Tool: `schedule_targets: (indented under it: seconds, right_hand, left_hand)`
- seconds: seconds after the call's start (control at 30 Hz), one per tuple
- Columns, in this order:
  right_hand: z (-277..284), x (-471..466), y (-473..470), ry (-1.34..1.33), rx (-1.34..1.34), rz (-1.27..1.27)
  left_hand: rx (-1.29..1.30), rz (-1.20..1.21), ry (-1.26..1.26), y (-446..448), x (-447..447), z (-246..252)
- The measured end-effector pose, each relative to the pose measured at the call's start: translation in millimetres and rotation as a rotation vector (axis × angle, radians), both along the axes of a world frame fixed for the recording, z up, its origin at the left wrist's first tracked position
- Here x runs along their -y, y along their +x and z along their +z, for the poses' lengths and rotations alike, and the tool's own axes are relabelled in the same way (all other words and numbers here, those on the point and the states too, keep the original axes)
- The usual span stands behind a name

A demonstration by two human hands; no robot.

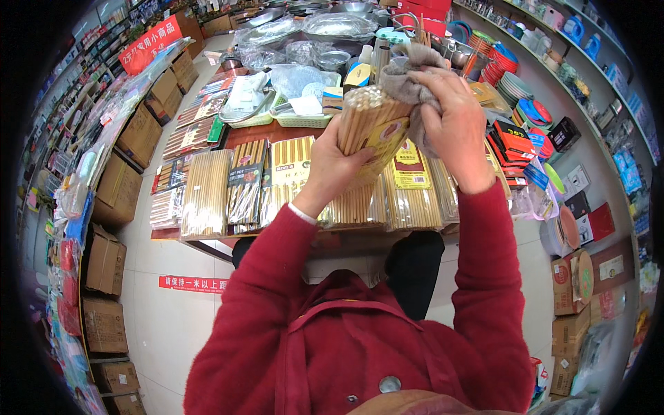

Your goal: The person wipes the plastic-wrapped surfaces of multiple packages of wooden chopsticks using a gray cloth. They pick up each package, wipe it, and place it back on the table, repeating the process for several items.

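Note:
My left hand (pixel 337 166) grips a plastic-wrapped bundle of wooden chopsticks (pixel 371 122) with a yellow label, tilted up above the table. In my right hand (pixel 456 122) is a crumpled grey-brown cloth (pixel 415 78), pressed against the right side of the bundle near its upper end. Beneath the hands, more chopstick packs lie in a row along the table's front edge. Among them are a clear pack of plain chopsticks (pixel 206 192), a dark-labelled pack (pixel 247 181) and a yellow-labelled pack (pixel 413 187).
Light green plastic baskets (pixel 303 120) with small goods stand behind the packs. Further back are plastic-wrapped metal pans (pixel 340 25). Stacked plates (pixel 513 85) and red-black boxes (pixel 511 142) sit on the right. Cardboard boxes (pixel 116 189) line the left shelf.

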State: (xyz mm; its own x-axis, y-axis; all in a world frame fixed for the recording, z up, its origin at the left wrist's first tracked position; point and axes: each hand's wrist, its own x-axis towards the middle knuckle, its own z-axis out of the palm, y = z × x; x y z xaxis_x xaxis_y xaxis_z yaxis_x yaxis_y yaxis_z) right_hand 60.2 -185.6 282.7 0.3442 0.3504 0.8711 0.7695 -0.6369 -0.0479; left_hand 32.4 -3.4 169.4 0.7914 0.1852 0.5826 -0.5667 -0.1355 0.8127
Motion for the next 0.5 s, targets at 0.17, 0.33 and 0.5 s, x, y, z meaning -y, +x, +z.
schedule_targets:
  seconds: [0.17,0.33,0.5]
  right_hand:
    - [-3.3,-15.0,-4.7,-0.034,0.094,0.027]
    - [-10.5,-29.7,-9.5,-0.061,0.139,0.046]
    - [9.6,18.6,27.3,0.229,-0.205,0.138]
  left_hand:
    - [-0.011,0.009,0.013,7.5,2.9,-2.4]
    - [-0.018,0.016,-0.014,7.0,-5.1,-7.5]
    - [-0.019,-0.038,-0.013,9.5,-12.2,-4.6]
